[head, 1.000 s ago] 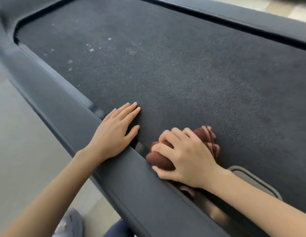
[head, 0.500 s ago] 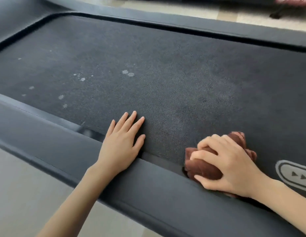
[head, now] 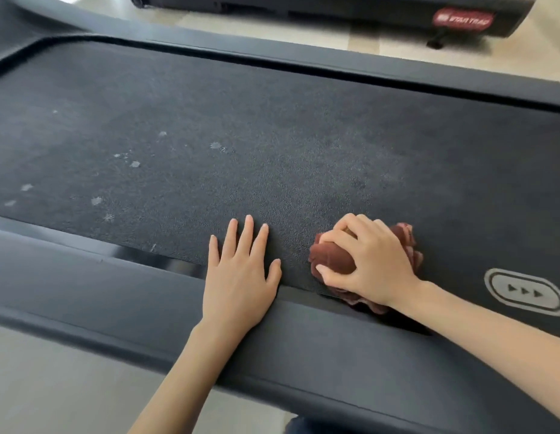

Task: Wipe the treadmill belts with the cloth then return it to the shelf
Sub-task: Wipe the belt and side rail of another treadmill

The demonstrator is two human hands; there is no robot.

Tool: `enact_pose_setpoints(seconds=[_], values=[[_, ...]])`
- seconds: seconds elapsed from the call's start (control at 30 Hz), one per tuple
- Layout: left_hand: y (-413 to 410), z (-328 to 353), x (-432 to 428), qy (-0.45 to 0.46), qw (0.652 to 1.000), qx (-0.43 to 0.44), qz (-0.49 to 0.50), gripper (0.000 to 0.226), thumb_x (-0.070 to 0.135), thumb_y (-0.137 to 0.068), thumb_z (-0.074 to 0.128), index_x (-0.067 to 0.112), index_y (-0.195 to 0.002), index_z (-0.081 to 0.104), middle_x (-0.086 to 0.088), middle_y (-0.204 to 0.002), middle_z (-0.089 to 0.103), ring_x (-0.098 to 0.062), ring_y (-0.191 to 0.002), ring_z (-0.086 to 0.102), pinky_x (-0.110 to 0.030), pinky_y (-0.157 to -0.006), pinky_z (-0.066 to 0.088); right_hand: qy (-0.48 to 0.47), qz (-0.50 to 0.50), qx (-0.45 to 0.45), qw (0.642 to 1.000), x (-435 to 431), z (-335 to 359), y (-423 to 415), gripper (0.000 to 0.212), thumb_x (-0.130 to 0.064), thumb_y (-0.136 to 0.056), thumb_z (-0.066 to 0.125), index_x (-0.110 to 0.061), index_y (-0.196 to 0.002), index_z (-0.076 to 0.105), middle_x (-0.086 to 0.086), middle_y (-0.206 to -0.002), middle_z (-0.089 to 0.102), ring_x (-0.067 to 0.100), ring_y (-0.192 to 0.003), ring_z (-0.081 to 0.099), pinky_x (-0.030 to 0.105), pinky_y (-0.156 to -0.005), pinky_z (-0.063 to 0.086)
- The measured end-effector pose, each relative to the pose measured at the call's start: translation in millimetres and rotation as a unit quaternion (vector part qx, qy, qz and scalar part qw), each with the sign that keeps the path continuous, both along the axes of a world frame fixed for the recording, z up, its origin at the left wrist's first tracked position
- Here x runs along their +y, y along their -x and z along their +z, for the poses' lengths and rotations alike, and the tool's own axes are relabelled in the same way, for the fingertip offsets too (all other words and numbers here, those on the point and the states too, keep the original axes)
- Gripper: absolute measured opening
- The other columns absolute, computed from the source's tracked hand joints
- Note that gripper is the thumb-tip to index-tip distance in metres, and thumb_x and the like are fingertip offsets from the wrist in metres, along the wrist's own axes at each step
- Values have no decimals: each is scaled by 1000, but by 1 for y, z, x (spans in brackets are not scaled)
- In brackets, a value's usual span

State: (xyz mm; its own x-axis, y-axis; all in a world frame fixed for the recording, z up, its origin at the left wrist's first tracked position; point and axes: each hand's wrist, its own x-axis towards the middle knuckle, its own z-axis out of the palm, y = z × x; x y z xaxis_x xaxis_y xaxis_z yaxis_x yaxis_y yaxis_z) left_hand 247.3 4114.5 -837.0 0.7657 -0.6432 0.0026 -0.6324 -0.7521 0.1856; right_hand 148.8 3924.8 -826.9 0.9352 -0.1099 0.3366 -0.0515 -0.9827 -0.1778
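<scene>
So the dark red cloth [head: 330, 260] is bunched up into a wad on the treadmill belt [head: 303, 126], right at the near edge where the belt meets the side rail [head: 115, 286]. The right hand [head: 375, 264] sits on top of it with the fingers curled over, so that grip is clamped on the cloth and pushing it down onto the belt; some frilly cloth edge pokes out behind the hand and under the wrist. The left hand [head: 239, 274] is just beside it, not touching the cloth. It lies flat with the fingers straight and a bit spread, holding nothing, palm on the rail and fingertips out on the belt. That flat hand is the one thing lying between the cloth and the belt to its left. Further left there's a scatter of pale spots [head: 134, 164] on the belt, well apart from the cloth. To the right of the cloth, a printed oval badge with three arrows [head: 524, 291] is on the belt. The far rail [head: 335, 64] runs along the other side, and past it on the light floor [head: 397, 48] sits another treadmill [head: 303, 6] with a red label [head: 463, 18], too blurry for me to read properly.
</scene>
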Motion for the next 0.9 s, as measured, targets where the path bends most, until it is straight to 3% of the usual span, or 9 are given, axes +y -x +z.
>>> enact_pose_setpoints(seconds=[0.13, 0.3, 0.4, 0.53, 0.67, 0.77, 0.9], values=[[-1, -1, 1, 4, 1000, -8, 2, 62, 48, -94, 26, 26, -150, 12, 1, -159, 2, -20, -146, -4, -44, -116, -1, 6, -13, -10, 1000, -8, -1, -86, 41, -57, -77, 54, -23, -98, 64, 1, -90, 55, 23, -84, 55, 35, -70, 41], [0, 1, 3, 10, 1000, 0, 7, 61, 50, -95, 25, 31, -150, 8, 6, -159, -2, -15, -145, -10, -39, -116, -7, 19, -104, 17, 994, -19, -1, -174, 45, -58, -83, 50, -21, -108, 58, 4, -106, 53, 25, -100, 51, 36, -79, 37], [-3, 6, 2, 10, 1000, 5, 12, 62, 55, -91, 19, 32, -149, 12, 7, -159, 0, -14, -145, -9, -36, -114, -11, 24, -59, 13, 998, -22, -1, -152, 46, -57, -83, 50, -21, -110, 58, 5, -103, 52, 25, -98, 50, 37, -79, 37], [-18, 14, -16, 15, 1000, -5, 8, 69, 57, -85, 18, 31, -149, 15, 7, -158, 3, -15, -146, -6, -39, -115, -8, 11, 30, -3, 999, -42, 0, -62, 44, -56, -77, 49, -21, -102, 61, 3, -94, 54, 25, -87, 53, 38, -72, 42], [-44, 12, -52, 17, 999, -5, -43, 64, 57, -91, 20, 32, -150, 13, 11, -158, 2, -13, -145, -8, -42, -117, -6, 9, 18, 1, 1000, -90, -2, -11, 41, -55, -75, 54, -22, -97, 64, -2, -91, 54, 21, -83, 53, 34, -69, 42], [-55, 3, -73, -7, 998, -10, -66, 63, 59, -92, 18, 34, -149, 9, 12, -158, 0, -12, -145, -10, -44, -117, -6, -10, -32, -14, 999, -114, -2, -46, 40, -57, -74, 52, -25, -95, 63, -4, -88, 53, 21, -82, 55, 35, -71, 44], [-53, -4, -79, 14, 999, -8, -50, 68, 59, -87, 13, 32, -149, 20, 11, -157, 9, -13, -146, -1, -45, -118, -3, 8, -84, -26, 996, -144, -6, -145, 44, -59, -79, 52, -23, -102, 62, 2, -94, 55, 26, -90, 56, 38, -76, 44]])
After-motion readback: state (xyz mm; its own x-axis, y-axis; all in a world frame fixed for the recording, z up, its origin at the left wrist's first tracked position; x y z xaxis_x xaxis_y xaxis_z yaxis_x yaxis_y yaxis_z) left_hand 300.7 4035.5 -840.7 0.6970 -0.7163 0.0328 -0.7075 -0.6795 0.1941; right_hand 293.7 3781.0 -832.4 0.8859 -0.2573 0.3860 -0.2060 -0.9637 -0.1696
